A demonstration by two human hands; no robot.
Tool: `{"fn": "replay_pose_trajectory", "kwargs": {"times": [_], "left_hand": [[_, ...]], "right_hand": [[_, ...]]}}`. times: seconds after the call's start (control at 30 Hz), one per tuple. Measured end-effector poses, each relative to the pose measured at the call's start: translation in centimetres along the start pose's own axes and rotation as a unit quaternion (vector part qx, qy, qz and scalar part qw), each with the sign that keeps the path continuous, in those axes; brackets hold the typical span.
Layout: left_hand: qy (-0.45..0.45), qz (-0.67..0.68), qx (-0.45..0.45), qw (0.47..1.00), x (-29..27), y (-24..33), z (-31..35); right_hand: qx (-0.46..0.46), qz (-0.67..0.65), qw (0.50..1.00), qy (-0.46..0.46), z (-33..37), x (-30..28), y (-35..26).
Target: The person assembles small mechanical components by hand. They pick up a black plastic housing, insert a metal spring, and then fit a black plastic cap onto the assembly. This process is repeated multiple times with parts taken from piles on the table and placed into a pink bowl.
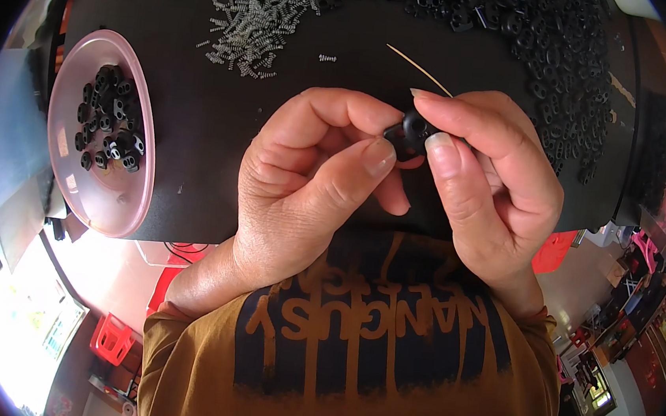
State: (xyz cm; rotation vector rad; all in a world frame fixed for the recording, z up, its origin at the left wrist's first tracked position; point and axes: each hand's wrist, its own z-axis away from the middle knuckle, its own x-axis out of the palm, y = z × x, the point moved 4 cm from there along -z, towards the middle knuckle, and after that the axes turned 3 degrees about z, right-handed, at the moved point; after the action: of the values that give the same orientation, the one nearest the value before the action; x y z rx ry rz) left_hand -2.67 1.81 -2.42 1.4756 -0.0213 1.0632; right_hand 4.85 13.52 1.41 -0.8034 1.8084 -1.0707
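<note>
— What's over on the left side of the bench?

— A shallow round dish of translucent pink plastic (66, 177), glossy, hanging partly over the edge of the matte black tabletop (196, 140). A cluster of small black plastic fasteners with holes in them (109, 119) lies in its upper half.

— And moving across?

— At the top, a loose heap of tiny grey metal coil springs (259, 11), ridged and dull, with one stray lying apart to the right. Below it, over the near edge of the table, the left hand (312, 174): fingers curled in, the thumb stretched toward the piece and lying just beside it.

— The piece?

— A little black plastic fastener, rounded, with a hole in it (409, 132), held above the table between the two hands. Its long axis I can't tell; fingers cover too much. The hole faces up toward the wearer.

— The right hand?

— The right hand (486, 174) pinches it closed between thumb and forefinger. A thin straw-coloured stick (418, 67) slants up-left from behind that forefinger.

— Further right?

— A broad heap of black plastic fastener parts (552, 53), shiny and angular. Beyond the table's edge, a red flat sheet (555, 250) below.
</note>
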Motion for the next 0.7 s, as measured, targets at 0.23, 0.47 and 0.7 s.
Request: {"fn": "replay_pose_trajectory", "kwargs": {"times": [0.23, 0.47, 0.7], "left_hand": [[-0.011, 0.017, 0.013, 1.0, 0.22, 0.12, -0.11], [-0.047, 0.017, 0.043, 0.998, 0.31, 0.1, 0.04], [-0.072, 0.011, 0.068, 0.995, 0.45, 0.13, 0.08]], "right_hand": [[-0.045, 0.006, 0.999, -0.028, -0.22, 0.07, 0.05], [-0.036, -0.011, 0.999, -0.038, 0.13, 0.45, 0.32], [-0.06, -0.006, 0.997, -0.037, 0.23, 0.42, 0.22]]}}
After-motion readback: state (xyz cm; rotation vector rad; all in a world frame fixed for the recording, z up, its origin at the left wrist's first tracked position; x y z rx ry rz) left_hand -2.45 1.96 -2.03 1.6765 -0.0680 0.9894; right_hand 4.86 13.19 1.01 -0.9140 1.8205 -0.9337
